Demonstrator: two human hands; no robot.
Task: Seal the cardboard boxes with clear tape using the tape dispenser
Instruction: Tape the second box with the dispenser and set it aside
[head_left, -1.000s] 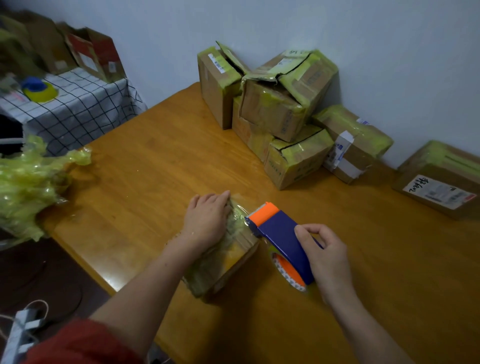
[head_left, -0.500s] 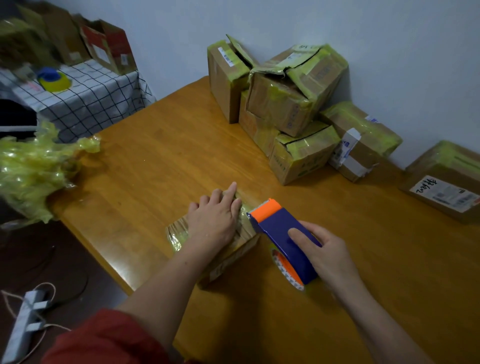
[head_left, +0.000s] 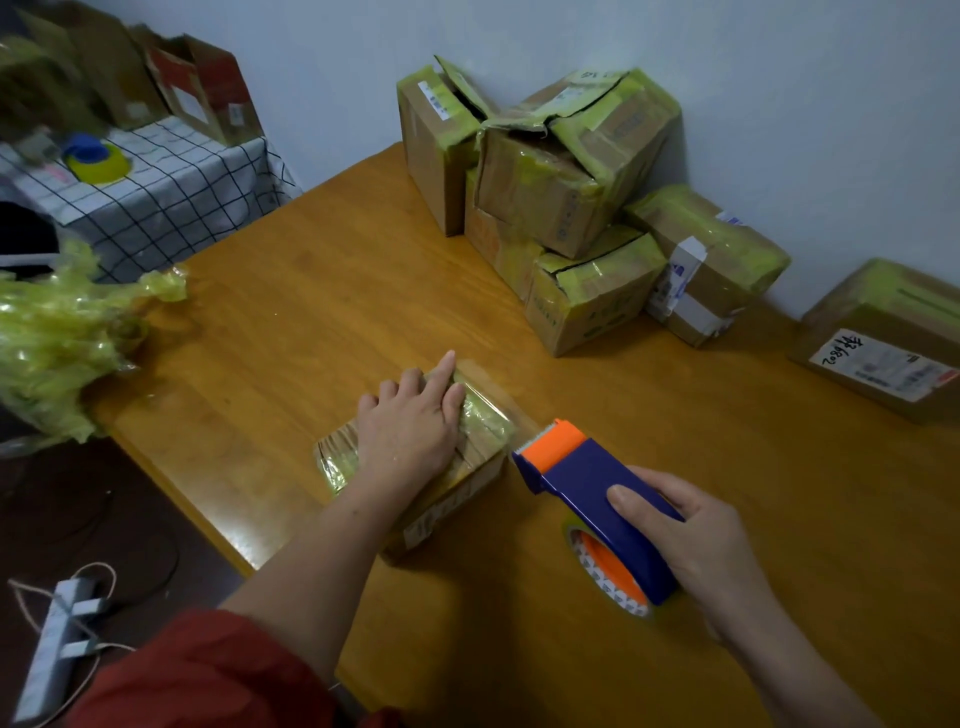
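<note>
A small cardboard box wrapped in yellowish clear tape lies near the front edge of the wooden table. My left hand presses flat on its top, fingers straight and pointing away. Right of the box, my right hand grips a blue and orange tape dispenser. Its orange nose sits at the box's right edge, with a strip of clear tape running from it onto the box. The tape roll shows under the dispenser.
A pile of taped cardboard boxes stands against the wall at the back. A flat labelled box lies at far right. Crumpled yellow tape sits at the table's left end. A checked-cloth side table holds more boxes. A power strip lies on the floor.
My left hand has flattened out on the box top, its fingers now straight. The box has turned a little and the dispenser has drawn slightly right.
</note>
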